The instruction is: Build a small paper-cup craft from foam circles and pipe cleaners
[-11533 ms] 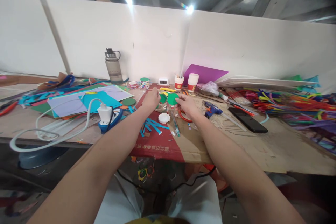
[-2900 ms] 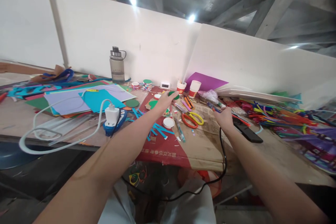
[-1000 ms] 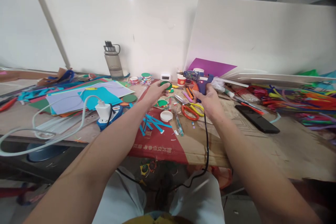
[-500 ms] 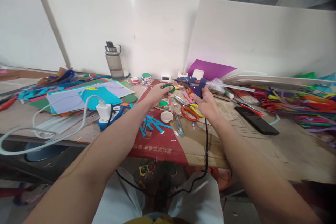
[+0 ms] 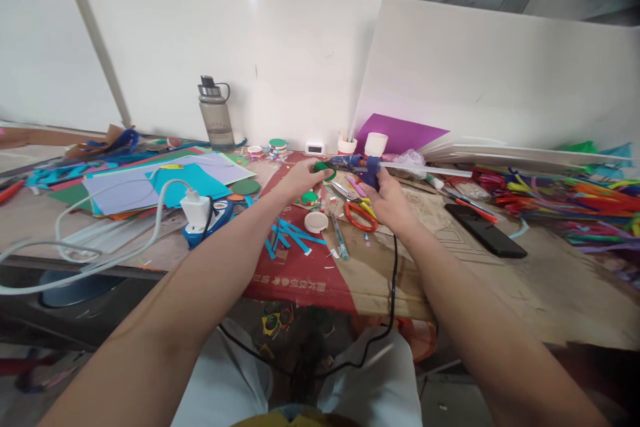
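My left hand [image 5: 306, 178] is closed on a small green disc [image 5: 325, 171], gripped at its edge. My right hand [image 5: 390, 199] wraps round the handle of a blue hot glue gun [image 5: 369, 171], with a long white glue stick [image 5: 430, 169] coming out of its back. The gun's nozzle points left and is close to the disc; whether they touch I cannot tell. Below my left hand lie a green-topped round piece [image 5: 309, 198] and a white round lid [image 5: 316, 222]. Orange-handled scissors [image 5: 361, 215] rest under the gun, beside a pen [image 5: 341, 240].
Blue paper strips [image 5: 290, 235] lie on red-and-brown cardboard [image 5: 300, 283]. To the left are coloured paper sheets [image 5: 125, 190], a power plug [image 5: 197, 210] and a water bottle [image 5: 216, 117]. A phone [image 5: 485, 230] and bright pipe cleaners [image 5: 565, 193] are to the right. The gun's black cord [image 5: 393, 293] hangs over the edge.
The glue gun has tilted and moved slightly down and left, bringing its nozzle to the green disc. In my left hand the disc has turned to a steeper angle.
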The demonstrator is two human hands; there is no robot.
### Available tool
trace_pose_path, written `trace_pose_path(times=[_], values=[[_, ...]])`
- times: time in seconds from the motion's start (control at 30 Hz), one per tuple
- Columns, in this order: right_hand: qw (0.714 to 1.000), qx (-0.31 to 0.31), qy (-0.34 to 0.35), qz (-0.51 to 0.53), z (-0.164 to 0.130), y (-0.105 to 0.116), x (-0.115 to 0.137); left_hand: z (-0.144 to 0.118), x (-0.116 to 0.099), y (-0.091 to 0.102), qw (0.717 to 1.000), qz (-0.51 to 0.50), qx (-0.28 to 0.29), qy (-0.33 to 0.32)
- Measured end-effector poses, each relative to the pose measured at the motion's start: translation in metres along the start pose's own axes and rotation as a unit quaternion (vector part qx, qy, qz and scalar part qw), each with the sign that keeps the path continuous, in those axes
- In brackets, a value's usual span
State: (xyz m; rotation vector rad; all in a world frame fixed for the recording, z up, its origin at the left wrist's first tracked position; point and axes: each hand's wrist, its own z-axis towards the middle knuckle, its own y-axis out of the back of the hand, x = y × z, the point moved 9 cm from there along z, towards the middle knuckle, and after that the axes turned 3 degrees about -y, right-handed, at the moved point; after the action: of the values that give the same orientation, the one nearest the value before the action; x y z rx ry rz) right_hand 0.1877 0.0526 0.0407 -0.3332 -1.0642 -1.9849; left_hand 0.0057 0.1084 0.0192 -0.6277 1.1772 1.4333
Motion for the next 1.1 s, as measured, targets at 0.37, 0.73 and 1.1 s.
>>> trace_pose_path(times=[0.37, 0.73, 1.1], values=[[1.000, -0.024, 0.007, 0.014, -0.002, 0.012, 0.008, 0.001, 0.002, 0.003, 0.998, -0.057, -0.007, 0.029], [0.996, -0.001, 0.013, -0.088, -0.002, 0.004, 0.013, -0.001, -0.004, 0.004, 1.000, -0.007, -0.014, 0.006], [0.994, -0.018, 0.018, -0.107, -0.004, 0.008, 0.013, 0.001, -0.008, 0.011, 0.998, -0.055, -0.030, 0.001]])
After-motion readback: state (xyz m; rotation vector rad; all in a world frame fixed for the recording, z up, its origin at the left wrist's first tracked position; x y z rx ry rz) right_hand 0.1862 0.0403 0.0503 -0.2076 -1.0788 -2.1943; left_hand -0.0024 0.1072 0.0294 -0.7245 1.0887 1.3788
